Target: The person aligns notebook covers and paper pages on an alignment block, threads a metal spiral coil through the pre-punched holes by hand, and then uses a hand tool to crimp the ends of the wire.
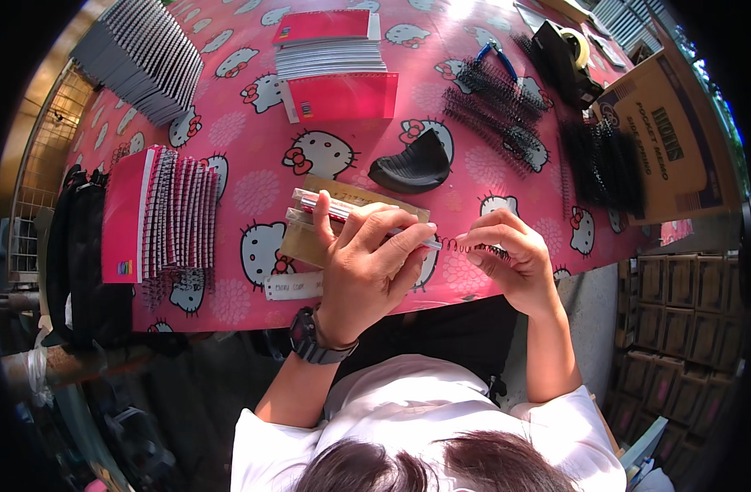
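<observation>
My left hand, with a dark watch on its wrist, is closed over a slim memo pad seen nearly edge-on. Its fingers lie along the pad just above the table. At the pad's right end, my right hand pinches a thin dark spiral binding coil. Several of its loops show between the two hands; whether it passes through the pad's holes is hidden. Beneath the left hand lies a flat brown board. Beside it rests a white strip with handwriting.
Spiral-bound pink pads stand at left, grey-edged pads behind them. Pink-covered pads are stacked at the back. A black wedge-shaped object lies mid-table. Right: loose coils, blue-handled pliers, tape dispenser, carton.
</observation>
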